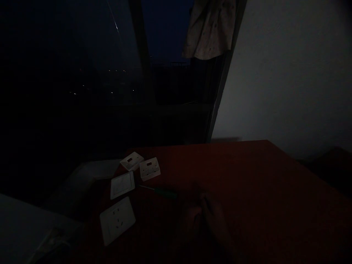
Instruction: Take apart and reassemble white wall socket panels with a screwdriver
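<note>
In dim light, my left hand [190,219] and my right hand [215,216] come together over the red table, fingers curled and nearly touching. Whatever they may pinch between them is too dark to make out. To the left of my hands lies a screwdriver [165,193] with a green handle, its shaft pointing left. Beyond it are two white mounting boxes, one box [150,169] nearer the screwdriver and another box [132,160] behind. A blank-faced white switch plate [122,185] and a white socket plate [117,221] with slots rest along the left side.
The red tabletop [247,172] reaches to a pale wall [286,80] on the right. Dark windows with distant lights stand behind the table. A stained cloth [210,31] hangs at the upper middle. A pale surface [24,231] shows at lower left.
</note>
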Motion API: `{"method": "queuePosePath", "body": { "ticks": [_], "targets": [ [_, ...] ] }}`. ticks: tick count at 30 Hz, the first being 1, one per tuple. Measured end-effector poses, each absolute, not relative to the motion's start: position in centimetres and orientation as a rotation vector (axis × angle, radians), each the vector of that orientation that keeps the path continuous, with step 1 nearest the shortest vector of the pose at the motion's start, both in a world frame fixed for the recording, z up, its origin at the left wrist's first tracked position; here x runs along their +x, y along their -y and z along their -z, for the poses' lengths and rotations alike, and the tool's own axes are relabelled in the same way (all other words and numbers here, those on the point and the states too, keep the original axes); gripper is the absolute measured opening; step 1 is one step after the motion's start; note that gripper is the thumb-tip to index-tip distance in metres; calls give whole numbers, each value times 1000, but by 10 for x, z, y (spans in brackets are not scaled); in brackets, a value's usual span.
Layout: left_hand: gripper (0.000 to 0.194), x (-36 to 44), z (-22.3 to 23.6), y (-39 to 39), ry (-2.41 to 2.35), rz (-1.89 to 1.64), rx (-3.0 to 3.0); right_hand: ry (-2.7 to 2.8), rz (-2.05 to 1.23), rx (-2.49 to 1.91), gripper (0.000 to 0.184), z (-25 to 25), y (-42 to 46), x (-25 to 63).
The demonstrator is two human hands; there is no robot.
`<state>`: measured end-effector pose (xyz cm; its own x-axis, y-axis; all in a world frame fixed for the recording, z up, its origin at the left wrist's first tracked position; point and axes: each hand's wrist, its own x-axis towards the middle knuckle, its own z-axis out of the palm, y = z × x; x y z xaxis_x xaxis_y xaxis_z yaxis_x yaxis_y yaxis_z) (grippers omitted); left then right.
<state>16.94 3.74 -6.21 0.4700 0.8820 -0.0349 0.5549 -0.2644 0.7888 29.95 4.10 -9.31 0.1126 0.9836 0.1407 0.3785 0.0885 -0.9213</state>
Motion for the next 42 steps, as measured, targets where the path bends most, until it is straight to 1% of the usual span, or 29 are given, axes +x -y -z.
{"method": "queuePosePath", "body": {
  "ticks": [24, 33, 42],
  "targets": [
    [32, 171, 54, -35, -1223, -570, 1923, 1420, -824, -1424, 33, 92, -40, 300],
    [29, 169, 57, -36, -1208, -570, 1936, 1411, -810, -1447, 36, 94, -41, 300],
    [33, 171, 60, -36, -1196, -567, 1929, 1419, -819, -1438, 35, 93, -40, 300]
  ]
}}
